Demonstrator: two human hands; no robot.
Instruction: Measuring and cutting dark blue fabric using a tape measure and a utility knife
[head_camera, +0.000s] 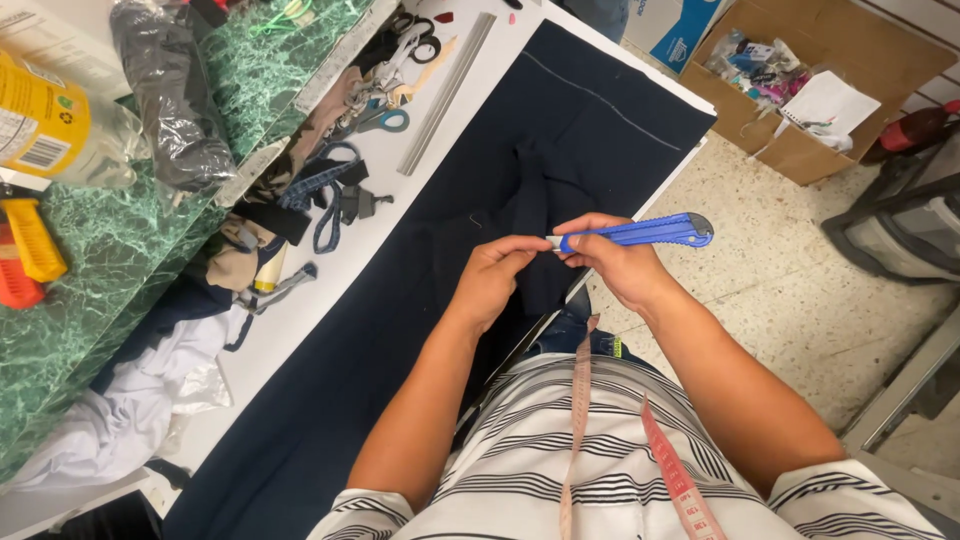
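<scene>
2 hands met at a blue utility knife above dark navy cloth on a white table.

At far left, a yellow container (40, 125) on the green marble counter (120, 270) was cut off by the frame edge, and the scraps and scissors (385, 120) beyond were a jumble, hard to tell apart. The navy cloth (420, 290) ran out of frame at the bottom. The left hand (495, 275) was closed, its fingertips pinching the metal tip of the utility knife (640, 232); whether any blade showed could not be told. The right hand (615, 262) gripped the blue handle from below. A measuring tape (660, 450) hung down the striped shirt.
</scene>
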